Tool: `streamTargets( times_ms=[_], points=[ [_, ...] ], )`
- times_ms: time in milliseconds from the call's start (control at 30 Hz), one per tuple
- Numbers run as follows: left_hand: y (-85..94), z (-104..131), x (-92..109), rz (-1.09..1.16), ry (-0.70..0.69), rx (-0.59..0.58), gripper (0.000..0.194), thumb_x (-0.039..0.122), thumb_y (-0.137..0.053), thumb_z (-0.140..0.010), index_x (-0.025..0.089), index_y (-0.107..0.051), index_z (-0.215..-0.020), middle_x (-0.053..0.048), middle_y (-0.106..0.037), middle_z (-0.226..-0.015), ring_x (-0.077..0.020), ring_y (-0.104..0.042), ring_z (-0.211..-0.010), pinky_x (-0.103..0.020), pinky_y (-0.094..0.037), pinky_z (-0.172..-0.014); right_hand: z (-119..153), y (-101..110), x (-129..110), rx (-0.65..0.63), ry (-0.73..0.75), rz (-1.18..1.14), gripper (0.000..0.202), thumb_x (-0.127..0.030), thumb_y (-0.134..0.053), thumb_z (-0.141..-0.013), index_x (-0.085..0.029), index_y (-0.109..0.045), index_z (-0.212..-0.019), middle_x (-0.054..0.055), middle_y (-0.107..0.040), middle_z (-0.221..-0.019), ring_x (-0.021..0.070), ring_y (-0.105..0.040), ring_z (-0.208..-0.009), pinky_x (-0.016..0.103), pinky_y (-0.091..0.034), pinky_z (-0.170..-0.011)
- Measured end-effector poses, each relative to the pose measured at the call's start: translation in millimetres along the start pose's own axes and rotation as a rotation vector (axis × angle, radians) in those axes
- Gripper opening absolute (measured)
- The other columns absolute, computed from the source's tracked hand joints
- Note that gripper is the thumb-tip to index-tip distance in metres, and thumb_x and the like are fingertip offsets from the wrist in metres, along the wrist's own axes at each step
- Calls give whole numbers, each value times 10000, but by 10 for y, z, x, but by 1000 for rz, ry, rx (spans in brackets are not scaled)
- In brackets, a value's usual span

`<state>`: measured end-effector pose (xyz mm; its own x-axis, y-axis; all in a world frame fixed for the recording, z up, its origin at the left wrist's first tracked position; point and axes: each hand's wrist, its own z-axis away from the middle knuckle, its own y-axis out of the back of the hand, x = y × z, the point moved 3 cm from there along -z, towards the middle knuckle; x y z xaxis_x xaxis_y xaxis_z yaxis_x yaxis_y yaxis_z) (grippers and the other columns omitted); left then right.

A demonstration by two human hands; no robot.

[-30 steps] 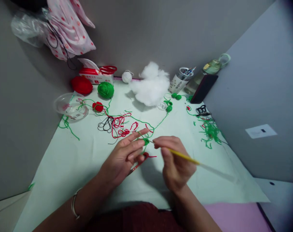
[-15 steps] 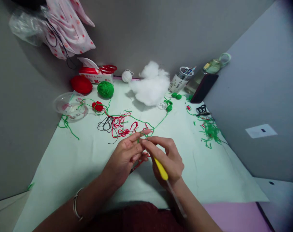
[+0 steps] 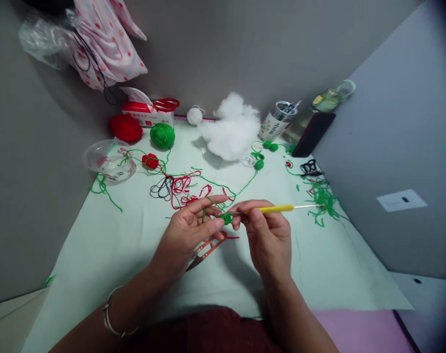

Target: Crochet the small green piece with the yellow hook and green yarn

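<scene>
Between thumb and fingers, my left hand point(image 3: 186, 230) pinches a small green crochet piece point(image 3: 227, 218), and green yarn loops over its raised index finger. My right hand point(image 3: 269, 235) is closed around the yellow handle of a crochet hook point(image 3: 276, 209). The hook lies nearly level, its metal tip at the green piece. Under my left hand are orange-handled thread snips point(image 3: 208, 249) with dark blades, partly hidden by the palm. Green yarn point(image 3: 245, 185) runs from the hands back across the table.
Loose red yarn point(image 3: 181, 185) and black cord point(image 3: 161, 189) lie beyond my left hand. Farther back are a green yarn ball point(image 3: 162, 136), a plastic bowl point(image 3: 110, 162), white stuffing point(image 3: 230, 130) and a pen cup point(image 3: 276, 122). Green scraps point(image 3: 323, 201) are heaped at right.
My right hand has turned and shifted right, bringing the hook from steeply slanted to nearly level. The green piece and more of the snips now show.
</scene>
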<state>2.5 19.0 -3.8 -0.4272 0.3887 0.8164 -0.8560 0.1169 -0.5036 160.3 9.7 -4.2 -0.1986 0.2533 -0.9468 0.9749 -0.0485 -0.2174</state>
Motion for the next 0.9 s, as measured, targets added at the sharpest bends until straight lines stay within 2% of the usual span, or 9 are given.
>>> streamTargets(
  times_ms=[100, 233, 367, 467, 567, 667, 733, 800, 900],
  points=[
    [17, 5, 14, -13, -24, 6, 348, 226, -860, -794, 213, -822, -1140, -19, -672, -905, -134, -667, -762, -242, -597, -674, 3, 7, -15, -11, -22, -38, 200, -344, -628, -1035, -223, -773, -969, 45, -781, -933, 155, -716, -720, 304, -616, -648],
    [16, 11, 33, -51, -44, 17, 352, 210, -841, -789, 213, -820, -1140, 1, -655, -863, -112, -644, -690, -248, -604, -674, 47, -11, -91, -36, 54, 60, 209, -277, -552, -1073, -242, -752, -1024, 36, -783, -967, 152, -724, -755, 309, -616, -681],
    [-8, 33, 54, -124, -104, 102, 382, 158, -843, -758, 229, -816, -1132, 27, -633, -818, -101, -640, -701, -203, -572, -673, 130, -52, -162, -89, 319, 354, 266, -149, -514, -1062, -275, -730, -1154, 41, -780, -1005, 175, -728, -858, 341, -612, -746],
    [-30, 57, 40, -140, -131, 161, 427, 118, -837, -741, 224, -802, -1153, 39, -627, -796, -79, -590, -666, -161, -507, -613, 206, -94, -131, -163, 532, 650, 324, -123, -602, -1006, -292, -720, -1255, 65, -788, -1062, 212, -735, -943, 357, -618, -780],
    [-53, 57, -20, 32, -32, 75, 486, 137, -841, -756, 223, -774, -1229, 55, -612, -759, -57, -524, -587, -165, -496, -600, 245, -100, -97, -132, 650, 836, 383, -135, -696, -953, -331, -744, -1279, 68, -774, -1111, 227, -733, -973, 351, -618, -776],
    [-60, 41, -62, 215, 139, -29, 398, 208, -854, -794, 179, -795, -1187, 103, -482, -593, -30, -356, -462, -185, -526, -609, 199, -57, -118, -27, 517, 618, 311, -147, -614, -1006, -325, -770, -1208, 58, -766, -1057, 217, -716, -947, 367, -602, -775],
    [-44, 29, -49, 234, 154, -16, 350, 215, -859, -799, 169, -812, -1142, 112, -463, -576, -15, -278, -433, -192, -537, -604, 141, -33, -135, 35, 362, 361, 273, -170, -553, -1044, -301, -782, -1113, 42, -763, -953, 195, -689, -836, 351, -574, -702],
    [-40, 21, -24, 194, 100, -15, 377, 207, -869, -783, 194, -813, -1156, 75, -576, -673, -11, -355, -439, -204, -545, -593, 92, -44, -146, 41, 271, 216, 241, -202, -565, -1049, -288, -789, -1033, 31, -761, -896, 187, -677, -793, 340, -554, -669],
    [-60, 30, -27, 97, 35, -66, 419, 216, -876, -775, 225, -810, -1188, 4, -707, -873, -66, -591, -558, -221, -556, -603, 71, -94, -148, -21, 257, 251, 204, -192, -622, -1023, -287, -802, -1026, 31, -789, -945, 205, -720, -917, 376, -587, -792]
  ],
)
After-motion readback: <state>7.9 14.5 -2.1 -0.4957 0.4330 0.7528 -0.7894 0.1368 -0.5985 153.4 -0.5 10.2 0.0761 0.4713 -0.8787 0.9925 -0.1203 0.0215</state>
